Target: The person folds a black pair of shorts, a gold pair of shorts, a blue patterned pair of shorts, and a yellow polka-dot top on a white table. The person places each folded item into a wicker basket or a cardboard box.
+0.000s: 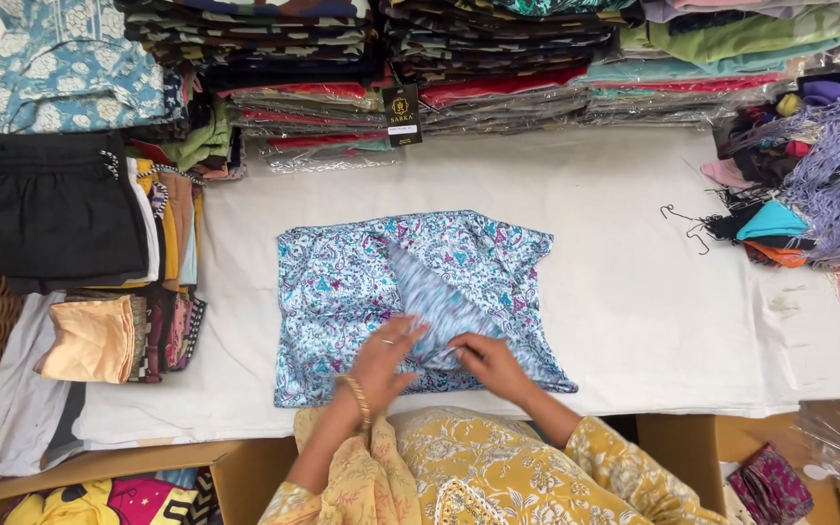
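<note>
A light blue patterned garment (342, 282) lies partly folded on the white sheet (624, 292) in the middle of the view. A paler striped panel of the garment (439, 301) is folded in toward its near edge. My left hand (381, 362), with a gold bangle on the wrist, lies flat on the near edge of the cloth. My right hand (488, 362) pinches the tip of the striped panel just beside it. Both sleeves are yellow with a floral print.
Stacks of folded clothes (498, 58) line the far edge. More folded piles, with black shorts (55, 209), sit at the left. Fringed scarves (828, 185) and a wire hanger (684, 226) lie at the right. Cardboard boxes (245, 467) stand at the near edge.
</note>
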